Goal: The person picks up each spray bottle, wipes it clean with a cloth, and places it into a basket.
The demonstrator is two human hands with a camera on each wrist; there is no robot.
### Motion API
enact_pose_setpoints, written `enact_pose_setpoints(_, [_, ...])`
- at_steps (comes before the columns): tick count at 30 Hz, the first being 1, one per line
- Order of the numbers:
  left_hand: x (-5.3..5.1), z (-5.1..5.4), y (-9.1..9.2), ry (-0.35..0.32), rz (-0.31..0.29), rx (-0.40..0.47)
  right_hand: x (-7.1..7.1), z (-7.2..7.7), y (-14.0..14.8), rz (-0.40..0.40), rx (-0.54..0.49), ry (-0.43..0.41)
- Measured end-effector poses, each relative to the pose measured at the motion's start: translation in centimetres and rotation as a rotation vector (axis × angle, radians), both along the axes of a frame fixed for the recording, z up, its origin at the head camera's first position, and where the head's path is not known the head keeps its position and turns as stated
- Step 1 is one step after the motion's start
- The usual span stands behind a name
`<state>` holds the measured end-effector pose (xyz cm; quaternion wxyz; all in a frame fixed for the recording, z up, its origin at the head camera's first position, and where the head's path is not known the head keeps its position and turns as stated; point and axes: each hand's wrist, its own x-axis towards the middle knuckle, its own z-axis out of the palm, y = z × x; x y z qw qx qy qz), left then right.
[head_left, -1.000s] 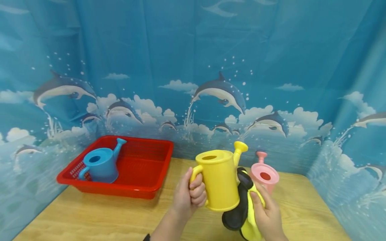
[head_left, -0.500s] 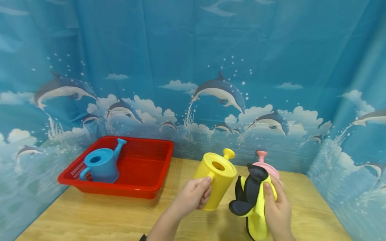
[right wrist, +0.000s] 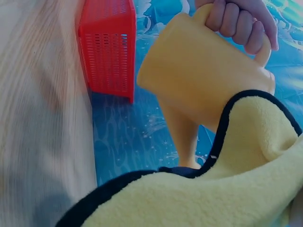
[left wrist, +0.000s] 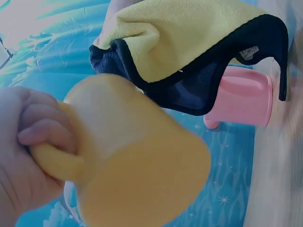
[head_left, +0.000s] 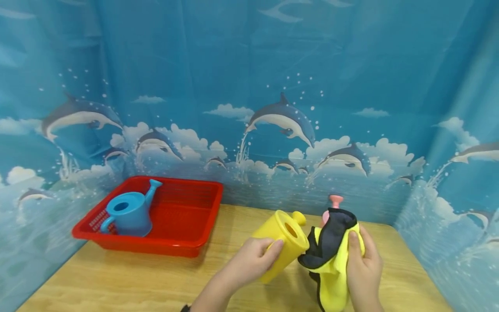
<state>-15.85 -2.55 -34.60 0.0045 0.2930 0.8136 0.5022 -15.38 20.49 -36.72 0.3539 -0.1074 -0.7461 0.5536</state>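
Observation:
My left hand (head_left: 251, 262) grips the handle of a yellow watering can (head_left: 269, 227), held tilted above the table with its top opening turned toward me. In the left wrist view, fingers curl around that handle (left wrist: 54, 163). My right hand (head_left: 364, 268) pinches a yellow cloth (head_left: 337, 279) with a dark border and dark underside, which hangs down in folds. The cloth's dark edge lies close to the can's rim; whether they touch I cannot tell. Behind the cloth stands a pink watering can (left wrist: 241, 97), mostly hidden in the head view except its spout (head_left: 335, 200).
To the left, a red plastic basket (head_left: 171, 249) sits on the wooden table (head_left: 128, 281). Inside it, at its left side, is a blue watering can (head_left: 130, 219). A blue curtain (head_left: 218, 65) printed with dolphins surrounds the table at the back and sides.
The yellow can has tipped from nearly upright so its top faces me, and has sunk lower. The cloth has moved away to the right and now covers more of the pink can.

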Motion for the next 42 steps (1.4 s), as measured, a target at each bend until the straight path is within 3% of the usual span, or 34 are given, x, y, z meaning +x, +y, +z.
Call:
enact_pose_setpoints(8, [0.5,-0.2,0.5,0.307,0.161,-0.272,0.0,-0.1,-0.3,0.032,0.049,-0.009])
enact_pose_setpoints(14, [0.4,-0.5,0.5,0.514,0.217,-0.345,-0.2,0.0,-0.2,0.052,0.064,-0.046])
enact_pose_setpoints(19, [-0.1,-1.0,0.6,0.783,0.293,-0.344,0.0,0.1,-0.1,0.04,0.05,-0.028])
enact_pose_setpoints(22, [-0.4,-1.2,0.6,0.89,0.331,-0.332,0.1,0.2,0.0,0.026,0.056,-0.015])
enact_pose_setpoints(29, [-0.8,-1.4,0.3,1.031,0.369,-0.333,0.3,0.3,0.0,0.036,0.042,0.029])
enact_pose_setpoints(34, [-0.9,-1.2,0.2,1.099,0.36,-0.308,0.5,0.6,0.0,0.06,0.053,0.026])
enact_pose_setpoints(42, [-1.4,-1.4,0.4,1.342,0.318,-0.194,0.5,0.6,0.2,0.066,0.082,0.0])
